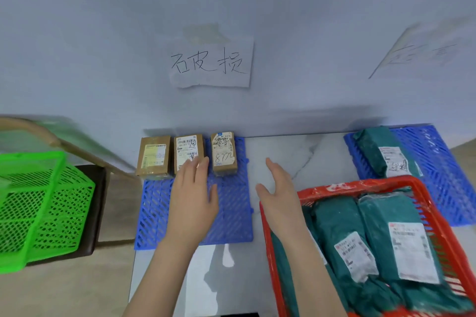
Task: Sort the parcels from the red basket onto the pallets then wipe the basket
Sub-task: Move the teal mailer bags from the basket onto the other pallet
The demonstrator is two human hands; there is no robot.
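Head view:
- red basket point(381, 183) at 4–5 o'clock, on the marble table point(283, 152). Open lattice walls, glossy rim with pale scuffs on the far edge.
- In the basket: teal bag parcels point(340, 229), wrinkled plastic, lying side by side, each with a white printed label facing up.
- left pallet point(231, 213) at 7 o'clock, blue slotted plastic. Three brown cardboard boxes point(153, 156) in a row along its far edge, labels up. The rightmost has "8772" handwritten on it.
- right pallet point(438, 175) at 3–4 o'clock, same blue type. One teal parcel point(378, 147) lies on it, label up.
- left hand point(192, 198) is over the left pallet, palm down, fingers straight and close together, thumb out. Its tips overlap the middle box; contact can't be told.
- right hand point(279, 193) is over bare table between the left pallet and the red basket, fingers straight and together, thumb splayed, holding nothing.
- green basket point(46, 203) at 8 o'clock, on a dark chair seat point(98, 188).
- paper sign point(211, 63) at 12 o'clock, handwritten, taped to the wall.
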